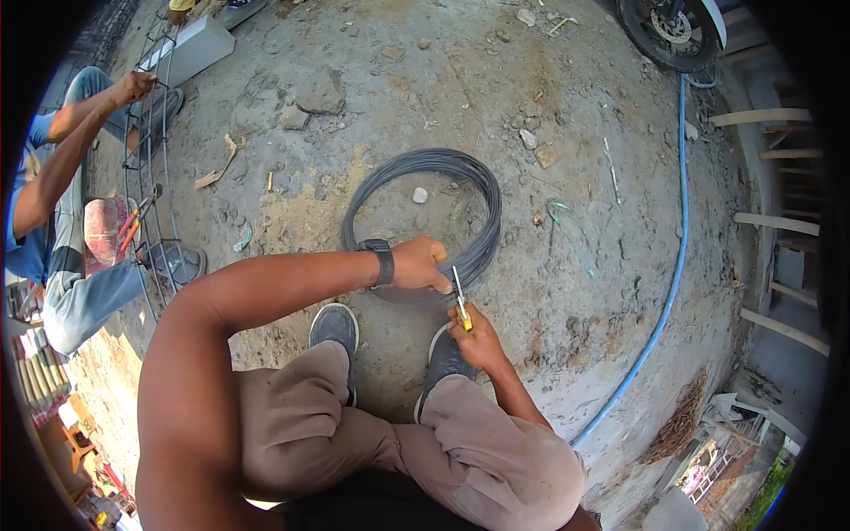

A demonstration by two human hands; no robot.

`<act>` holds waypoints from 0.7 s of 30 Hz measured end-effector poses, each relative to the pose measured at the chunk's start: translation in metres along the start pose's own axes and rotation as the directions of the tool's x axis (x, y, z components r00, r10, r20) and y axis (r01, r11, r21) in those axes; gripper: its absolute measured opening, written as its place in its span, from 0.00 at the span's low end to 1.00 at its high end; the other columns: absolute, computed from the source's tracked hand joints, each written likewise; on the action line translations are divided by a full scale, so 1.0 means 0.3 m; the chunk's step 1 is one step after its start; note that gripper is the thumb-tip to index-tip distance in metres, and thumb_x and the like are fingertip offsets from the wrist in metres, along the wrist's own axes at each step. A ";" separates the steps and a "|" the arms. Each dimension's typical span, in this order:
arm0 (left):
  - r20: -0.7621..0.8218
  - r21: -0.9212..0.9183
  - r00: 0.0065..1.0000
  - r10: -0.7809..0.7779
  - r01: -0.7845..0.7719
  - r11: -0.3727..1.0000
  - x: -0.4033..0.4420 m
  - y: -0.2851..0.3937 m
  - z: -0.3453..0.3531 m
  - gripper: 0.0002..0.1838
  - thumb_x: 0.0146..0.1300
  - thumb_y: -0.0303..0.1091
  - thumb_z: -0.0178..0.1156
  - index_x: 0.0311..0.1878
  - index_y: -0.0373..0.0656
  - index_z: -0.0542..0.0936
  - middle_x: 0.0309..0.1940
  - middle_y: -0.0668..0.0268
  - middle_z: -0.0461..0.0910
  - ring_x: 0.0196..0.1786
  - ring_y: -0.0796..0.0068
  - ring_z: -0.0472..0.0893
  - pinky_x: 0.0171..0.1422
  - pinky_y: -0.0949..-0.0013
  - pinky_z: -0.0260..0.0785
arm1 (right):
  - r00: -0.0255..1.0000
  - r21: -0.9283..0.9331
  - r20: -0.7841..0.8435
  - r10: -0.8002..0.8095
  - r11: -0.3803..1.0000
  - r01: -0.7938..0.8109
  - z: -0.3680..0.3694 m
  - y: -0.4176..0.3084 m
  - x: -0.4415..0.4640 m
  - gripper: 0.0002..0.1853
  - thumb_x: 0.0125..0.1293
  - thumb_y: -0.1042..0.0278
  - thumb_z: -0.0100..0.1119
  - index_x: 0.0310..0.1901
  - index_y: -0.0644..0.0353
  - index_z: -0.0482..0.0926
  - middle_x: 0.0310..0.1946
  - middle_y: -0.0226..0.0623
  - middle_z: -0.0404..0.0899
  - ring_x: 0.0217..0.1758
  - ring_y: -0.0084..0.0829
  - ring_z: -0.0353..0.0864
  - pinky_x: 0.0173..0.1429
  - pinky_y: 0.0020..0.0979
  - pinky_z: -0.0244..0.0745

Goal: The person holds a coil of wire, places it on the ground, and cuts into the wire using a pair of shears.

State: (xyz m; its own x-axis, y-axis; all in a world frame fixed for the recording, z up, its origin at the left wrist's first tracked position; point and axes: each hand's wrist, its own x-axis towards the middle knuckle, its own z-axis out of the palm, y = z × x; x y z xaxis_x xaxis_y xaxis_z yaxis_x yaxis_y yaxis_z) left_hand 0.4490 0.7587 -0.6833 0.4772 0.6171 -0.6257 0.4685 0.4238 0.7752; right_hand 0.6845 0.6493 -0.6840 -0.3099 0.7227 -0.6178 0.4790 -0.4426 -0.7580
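Observation:
A round coil of thin dark wire (425,161) lies on the dusty ground in front of my shoes, with a pale stone inside its ring. My left hand (422,264), with a black watch at the wrist, is closed on the near side of the coil. Just to the right and nearer to me, my right hand (476,336) is wrapped round a tool with a yellow handle (466,320). Its thin metal end points up beside the coil, close to my left fingers.
At the left a co-worker (66,212) crouches by a steel rebar frame (146,168) with red-handled pliers (133,226). A blue hose (680,239) runs down the right side. A motorcycle wheel (670,31) stands at the top right. Stones (323,93) are scattered about.

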 end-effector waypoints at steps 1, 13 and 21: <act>0.005 0.012 1.000 -0.022 0.022 1.000 -0.004 0.008 -0.005 0.18 0.49 0.35 0.82 0.35 0.39 0.81 0.27 0.69 0.81 0.31 0.77 0.78 0.35 0.71 0.69 | 1.000 0.060 0.017 -0.015 0.998 0.014 0.006 -0.015 0.007 0.08 0.69 0.71 0.60 0.47 0.61 0.77 0.35 0.35 0.79 0.38 0.29 0.78 0.45 0.34 0.75; 0.002 -0.043 0.999 -0.045 0.045 0.998 -0.005 0.013 -0.006 0.27 0.47 0.35 0.84 0.43 0.38 0.77 0.32 0.68 0.80 0.34 0.77 0.77 0.36 0.69 0.71 | 0.995 0.022 0.098 0.018 1.000 -0.020 -0.019 -0.003 0.033 0.14 0.67 0.73 0.58 0.54 0.62 0.76 0.36 0.32 0.79 0.38 0.27 0.78 0.46 0.33 0.75; 0.042 -0.139 0.999 -0.021 0.027 0.990 -0.005 -0.011 -0.016 0.24 0.51 0.32 0.83 0.45 0.37 0.77 0.35 0.66 0.83 0.37 0.78 0.80 0.41 0.70 0.73 | 0.998 -0.109 -0.020 0.054 0.993 -0.056 0.003 -0.022 0.016 0.14 0.69 0.63 0.63 0.50 0.63 0.76 0.39 0.50 0.83 0.42 0.46 0.83 0.49 0.44 0.77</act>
State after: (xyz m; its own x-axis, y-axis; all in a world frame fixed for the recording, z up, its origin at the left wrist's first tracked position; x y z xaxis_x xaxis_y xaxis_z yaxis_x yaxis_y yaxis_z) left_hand 0.4433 0.7595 -0.6846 0.4976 0.5797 -0.6452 0.3734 0.5282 0.7626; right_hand 0.6791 0.6551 -0.6822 -0.2671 0.7084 -0.6534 0.5820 -0.4218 -0.6952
